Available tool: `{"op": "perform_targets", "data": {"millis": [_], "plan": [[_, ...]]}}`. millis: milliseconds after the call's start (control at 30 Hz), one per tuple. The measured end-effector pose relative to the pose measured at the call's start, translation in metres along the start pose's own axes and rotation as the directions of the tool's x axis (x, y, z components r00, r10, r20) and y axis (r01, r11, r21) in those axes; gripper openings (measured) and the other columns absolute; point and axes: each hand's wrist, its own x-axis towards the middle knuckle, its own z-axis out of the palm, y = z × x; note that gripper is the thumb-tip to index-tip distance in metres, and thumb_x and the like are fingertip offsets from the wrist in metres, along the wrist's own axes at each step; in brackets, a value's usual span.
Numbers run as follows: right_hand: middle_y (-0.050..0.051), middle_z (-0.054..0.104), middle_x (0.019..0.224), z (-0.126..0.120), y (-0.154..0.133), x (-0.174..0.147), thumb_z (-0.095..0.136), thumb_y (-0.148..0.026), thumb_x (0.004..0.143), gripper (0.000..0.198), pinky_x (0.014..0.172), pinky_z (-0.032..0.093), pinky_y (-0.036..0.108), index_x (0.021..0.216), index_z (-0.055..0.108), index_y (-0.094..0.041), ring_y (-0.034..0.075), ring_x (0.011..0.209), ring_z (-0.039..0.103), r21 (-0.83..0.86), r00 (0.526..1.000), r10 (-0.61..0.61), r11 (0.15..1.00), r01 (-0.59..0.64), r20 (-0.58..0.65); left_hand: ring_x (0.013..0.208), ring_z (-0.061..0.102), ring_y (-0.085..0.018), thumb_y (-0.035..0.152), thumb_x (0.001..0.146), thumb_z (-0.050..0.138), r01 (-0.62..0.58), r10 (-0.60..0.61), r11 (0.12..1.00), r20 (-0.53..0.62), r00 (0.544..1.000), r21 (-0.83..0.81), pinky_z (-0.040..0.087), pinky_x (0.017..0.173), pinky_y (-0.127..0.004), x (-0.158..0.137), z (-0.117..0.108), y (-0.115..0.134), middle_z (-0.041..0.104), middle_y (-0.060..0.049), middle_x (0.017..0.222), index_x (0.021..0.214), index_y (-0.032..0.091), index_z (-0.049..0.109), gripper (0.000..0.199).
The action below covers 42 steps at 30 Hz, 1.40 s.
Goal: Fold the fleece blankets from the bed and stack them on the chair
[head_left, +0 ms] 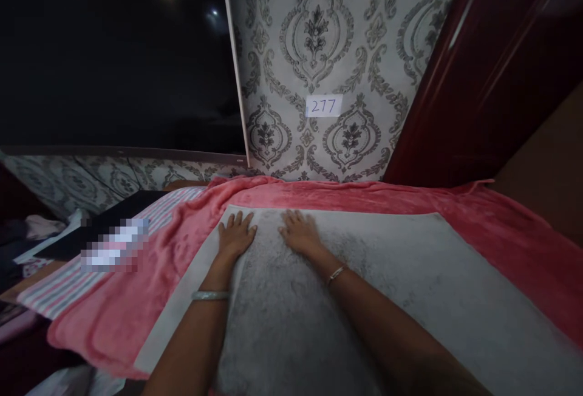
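L hand (236, 236) on cloth (410, 262) nr edge

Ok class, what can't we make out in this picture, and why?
All in the head view:
Right hand: outer fingers smeared by blur.
Grey-white sheet: near edge cut off by the bottom border; parts beneath the right hand and left hand covered.
Dark screen: cut off by the left and top borders.
Striped cloth: part hidden by pixelation.
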Motion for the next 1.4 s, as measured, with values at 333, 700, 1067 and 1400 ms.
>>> {"op": "perform_targets", "data": {"millis": [333,700,1067,1400], "plan": [[0.007,0.016,0.166,-0.055,0.249,-0.139,0.021,-0.044,0.104,0.058,0.117,0.019,0.059,0.158,0.029,-0.025,0.030,0.151,0.018,-0.173,0.806,0.590,0.789,-0.590,-0.057,0.152,0.022,-0.032,0.047,0.099,0.026,0.008,-0.008,1.000,0.046,0.999,0.010,0.021,0.118,-0.061,0.001,-0.008,0.006,0.025,-0.010,0.165,0.157,0.027,0.031,0.061],[0.023,0.023,0.161,-0.081,0.245,-0.252,0.023,-0.038,0.100,0.064,0.114,0.026,0.061,0.151,0.039,-0.004,0.037,0.151,0.015,-0.060,0.726,0.596,0.757,-0.650,-0.344,0.150,0.027,-0.034,0.049,0.099,0.023,0.021,-0.023,0.999,0.058,0.998,0.024,0.029,0.114,-0.062,0.000,-0.025,0.014,0.027,-0.014,0.164,0.157,0.024,0.031,0.064],[0.009,0.022,0.164,-0.021,0.011,-0.178,0.037,-0.040,0.102,0.061,0.122,0.010,0.054,0.157,0.031,-0.016,0.027,0.152,0.015,0.054,0.997,-0.075,0.996,0.074,0.030,0.153,0.019,-0.032,0.043,0.101,0.033,-0.397,0.397,0.916,0.012,0.918,0.063,0.018,0.120,-0.062,-0.126,-0.006,0.098,0.026,-0.007,0.165,0.155,0.029,0.036,0.056],[0.006,0.023,0.164,-0.023,0.223,-0.349,0.025,-0.044,0.098,0.064,0.117,0.021,0.060,0.157,0.032,-0.023,0.028,0.152,0.017,-0.254,0.839,0.509,0.800,-0.543,-0.191,0.152,0.022,-0.033,0.043,0.100,0.035,-0.378,0.379,0.925,-0.031,0.925,0.027,0.019,0.120,-0.062,-0.129,0.006,0.096,0.030,-0.007,0.163,0.154,0.029,0.039,0.055]]}}
